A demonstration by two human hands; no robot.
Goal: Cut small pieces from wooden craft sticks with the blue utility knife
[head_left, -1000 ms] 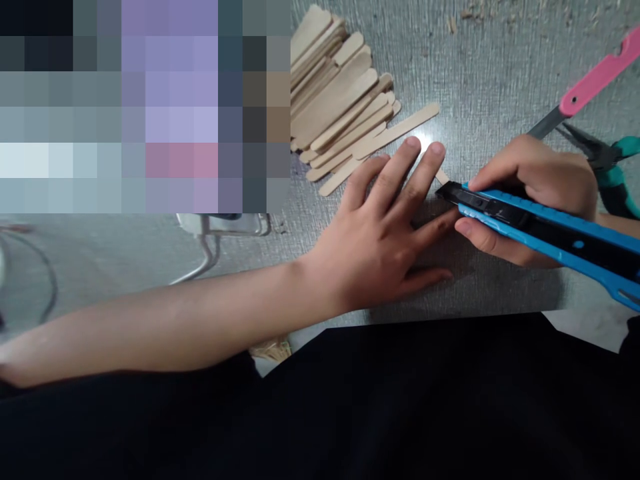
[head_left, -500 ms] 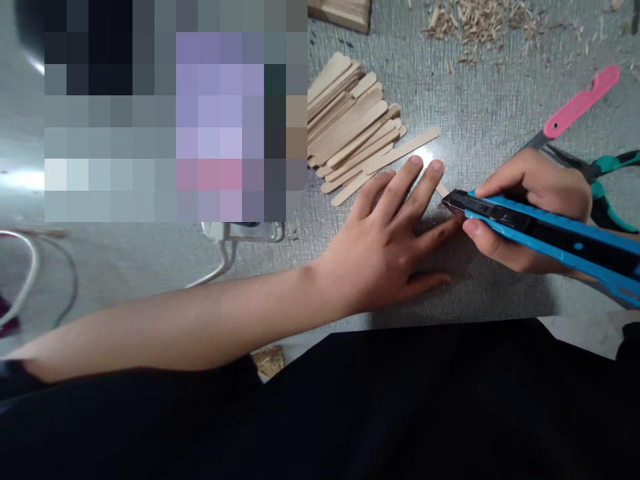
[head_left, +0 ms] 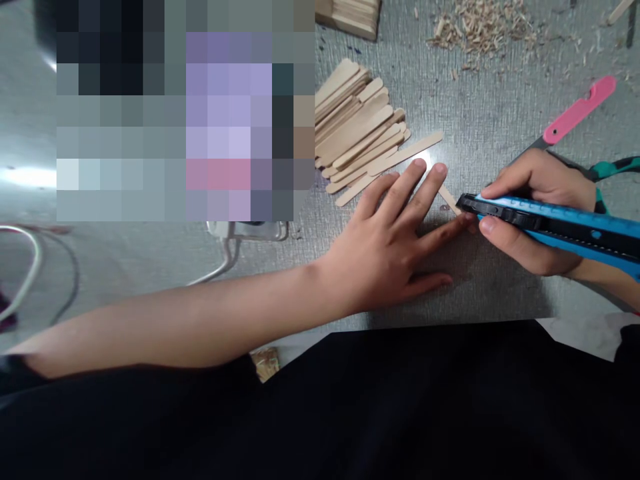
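Note:
My left hand lies flat on the table with its fingers spread, pressing on a wooden craft stick that is mostly hidden beneath it. In my right hand is a blue box cutter, gripped along its body. The cutter's black tip meets the craft stick's exposed end, close to a fingertip of my left hand. Just beyond my left fingers, a fan-shaped pile of craft sticks rests on the table, one loose stick pointing toward the right.
A knife with a pink handle and teal-handled pliers lie behind my right hand. Wood shavings are heaped at the back, near a stack of wood. A white cable runs left of my forearm.
The box cutter has shifted slightly right and rolled a little in my right hand, and more of the craft stick's end shows. My left hand keeps its pose; the whole view has shifted slightly.

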